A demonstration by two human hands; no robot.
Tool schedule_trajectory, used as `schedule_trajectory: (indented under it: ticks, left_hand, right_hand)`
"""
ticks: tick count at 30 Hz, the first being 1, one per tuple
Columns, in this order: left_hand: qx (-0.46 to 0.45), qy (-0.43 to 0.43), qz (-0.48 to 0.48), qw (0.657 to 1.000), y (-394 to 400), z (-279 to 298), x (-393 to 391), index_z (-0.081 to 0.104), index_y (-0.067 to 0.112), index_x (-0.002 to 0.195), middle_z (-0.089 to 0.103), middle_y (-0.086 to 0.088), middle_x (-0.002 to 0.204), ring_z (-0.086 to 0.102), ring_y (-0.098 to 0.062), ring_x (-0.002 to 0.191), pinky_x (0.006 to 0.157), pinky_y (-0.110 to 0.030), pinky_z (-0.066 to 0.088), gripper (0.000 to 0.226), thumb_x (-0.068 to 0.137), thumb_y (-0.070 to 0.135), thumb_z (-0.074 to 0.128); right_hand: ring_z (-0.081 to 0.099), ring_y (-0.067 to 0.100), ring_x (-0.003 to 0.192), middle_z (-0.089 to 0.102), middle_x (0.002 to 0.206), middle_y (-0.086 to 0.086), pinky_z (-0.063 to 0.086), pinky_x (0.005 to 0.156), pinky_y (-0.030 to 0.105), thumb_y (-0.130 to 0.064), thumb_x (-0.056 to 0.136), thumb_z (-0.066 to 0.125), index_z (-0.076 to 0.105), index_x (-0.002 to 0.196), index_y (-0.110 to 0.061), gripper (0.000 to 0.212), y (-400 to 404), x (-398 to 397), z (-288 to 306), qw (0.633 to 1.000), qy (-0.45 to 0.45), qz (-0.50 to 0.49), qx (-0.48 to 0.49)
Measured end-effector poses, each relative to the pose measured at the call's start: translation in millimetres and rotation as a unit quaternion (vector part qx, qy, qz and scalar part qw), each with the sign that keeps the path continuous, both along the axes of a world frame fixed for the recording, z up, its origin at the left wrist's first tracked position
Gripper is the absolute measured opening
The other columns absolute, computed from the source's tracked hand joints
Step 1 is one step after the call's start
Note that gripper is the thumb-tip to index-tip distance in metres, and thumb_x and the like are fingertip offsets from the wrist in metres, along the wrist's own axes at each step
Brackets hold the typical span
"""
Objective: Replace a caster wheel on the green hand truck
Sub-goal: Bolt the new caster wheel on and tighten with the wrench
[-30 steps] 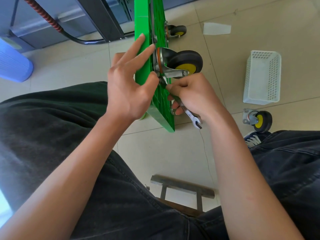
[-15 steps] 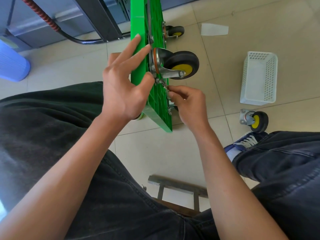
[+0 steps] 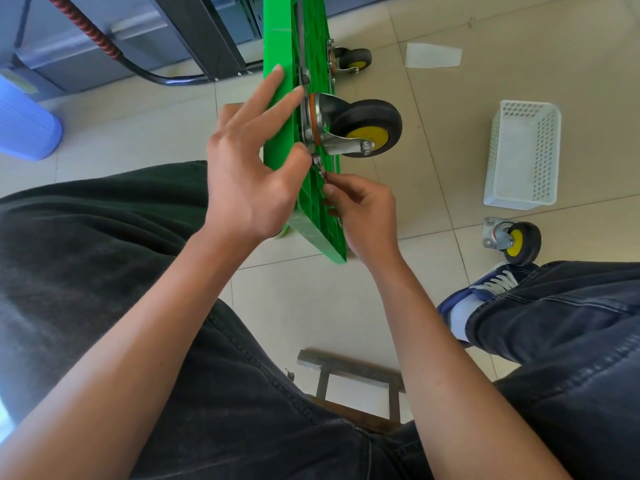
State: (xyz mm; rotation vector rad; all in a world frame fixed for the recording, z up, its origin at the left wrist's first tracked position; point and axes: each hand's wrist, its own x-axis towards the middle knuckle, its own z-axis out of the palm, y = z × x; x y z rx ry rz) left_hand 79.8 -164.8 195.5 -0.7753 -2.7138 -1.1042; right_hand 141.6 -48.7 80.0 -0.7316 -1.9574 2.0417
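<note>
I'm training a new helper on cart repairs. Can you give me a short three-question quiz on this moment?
1. True or false: the white basket stands on the floor apart from the green hand truck.
2. Where is the loose caster? A) inside the basket B) on the floor near the shoe C) in the left hand
3. Fill in: the right hand pinches a metal ____ just below the mounted caster.

Key: 1 true; 2 B; 3 wrench.
</note>
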Motion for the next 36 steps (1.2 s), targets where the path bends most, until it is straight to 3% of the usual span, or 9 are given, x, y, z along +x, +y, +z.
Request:
schedule_trajectory:
  ticks: [3, 8, 12, 15, 17, 22, 29, 33, 36]
  left_hand:
    - [-0.001, 0.001, -0.001, 1.000, -0.2, 0.2, -0.3, 0.063, 0.019, 0.137, 0.050, 0.000, 0.152, 0.050, -0.014, 0.126, 0.101, -0.018, 0.041, 0.055, 0.083, 0.023, 0.055]
    - [-0.002, 0.003, 0.001, 1.000, 0.0, 0.4, 0.3, 0.063, 0.019, 0.137, 0.050, 0.000, 0.152, 0.050, -0.015, 0.126, 0.100, -0.015, 0.040, 0.055, 0.083, 0.023, 0.055]
    - [-0.001, 0.002, 0.000, 1.000, 0.1, 0.1, 0.0, 0.063, 0.020, 0.137, 0.050, -0.001, 0.152, 0.051, -0.015, 0.126, 0.100, -0.016, 0.041, 0.055, 0.083, 0.023, 0.055]
    - [-0.003, 0.003, 0.001, 1.000, 0.1, 0.1, 0.1, 0.063, 0.019, 0.137, 0.050, -0.001, 0.152, 0.051, -0.016, 0.126, 0.099, -0.014, 0.039, 0.056, 0.082, 0.023, 0.055]
    - [-0.002, 0.003, 0.002, 1.000, 0.2, 0.1, -0.1, 0.063, 0.019, 0.137, 0.050, -0.001, 0.152, 0.051, -0.016, 0.126, 0.100, -0.016, 0.041, 0.056, 0.082, 0.023, 0.055]
    - [-0.001, 0.001, 0.001, 1.000, 0.4, 0.6, 0.3, 0.063, 0.018, 0.137, 0.050, -0.001, 0.152, 0.050, -0.016, 0.128, 0.102, -0.016, 0.040, 0.056, 0.082, 0.022, 0.055]
    - [-0.002, -0.001, 0.000, 1.000, 0.2, 0.4, 0.0, 0.063, 0.019, 0.137, 0.050, 0.000, 0.152, 0.050, -0.015, 0.126, 0.100, -0.013, 0.037, 0.056, 0.083, 0.023, 0.055]
    - [0.004, -0.005, 0.001, 1.000, 1.0, 1.1, 0.6, 0.063, 0.020, 0.137, 0.050, 0.000, 0.152, 0.050, -0.015, 0.125, 0.100, -0.018, 0.040, 0.057, 0.081, 0.024, 0.055]
    - [0.004, -0.005, -0.001, 1.000, 0.8, 0.6, 0.3, 0.062, 0.019, 0.138, 0.050, 0.000, 0.152, 0.050, -0.016, 0.126, 0.098, -0.018, 0.041, 0.056, 0.082, 0.024, 0.055]
  right_hand:
    - [0.074, 0.016, 0.095, 0.078, 0.103, 0.001, 0.062, 0.088, 0.042, -0.011, 0.096, 0.070, 0.076, 0.117, -0.009, 0.022, -3.2, -0.1, 1.7, 1.000, -0.013, -0.012, 0.002]
    - [0.072, 0.016, 0.085, 0.077, 0.092, -0.005, 0.061, 0.080, 0.047, -0.014, 0.095, 0.070, 0.079, 0.110, -0.012, 0.017, -1.4, -1.7, 9.3, 0.999, -0.036, -0.007, 0.040]
    - [0.069, 0.018, 0.071, 0.073, 0.076, -0.005, 0.061, 0.069, 0.044, -0.020, 0.097, 0.070, 0.079, 0.092, -0.011, 0.013, -0.9, -3.3, 28.4, 0.995, -0.060, 0.013, 0.083]
    - [0.062, 0.015, 0.047, 0.070, 0.067, 0.013, 0.051, 0.045, 0.029, -0.020, 0.100, 0.065, 0.073, 0.079, 0.001, 0.031, 5.3, -7.9, 49.2, 0.992, -0.090, 0.037, 0.081]
    - [0.058, 0.013, 0.038, 0.069, 0.065, 0.016, 0.044, 0.039, 0.022, -0.020, 0.101, 0.063, 0.072, 0.080, 0.004, 0.033, 12.5, -9.4, 61.4, 0.989, -0.108, 0.070, 0.071]
    - [0.063, 0.018, 0.044, 0.071, 0.066, 0.013, 0.048, 0.044, 0.023, -0.018, 0.102, 0.063, 0.074, 0.086, 0.001, 0.027, 23.2, -9.4, 69.0, 0.984, -0.122, 0.124, 0.039]
    - [0.068, 0.021, 0.056, 0.074, 0.084, 0.014, 0.059, 0.055, 0.032, -0.012, 0.099, 0.065, 0.074, 0.101, -0.001, 0.014, 35.1, -1.2, 60.8, 0.984, -0.134, 0.114, -0.029]
    - [0.072, 0.024, 0.064, 0.076, 0.094, 0.014, 0.063, 0.060, 0.037, -0.012, 0.096, 0.069, 0.075, 0.103, -0.006, 0.010, 39.7, 1.3, 43.0, 0.985, -0.146, 0.097, -0.010]
    - [0.074, 0.021, 0.073, 0.077, 0.091, 0.003, 0.065, 0.072, 0.040, -0.012, 0.094, 0.073, 0.077, 0.098, -0.015, 0.006, 38.2, 0.8, 30.5, 0.990, -0.126, 0.049, 0.028]
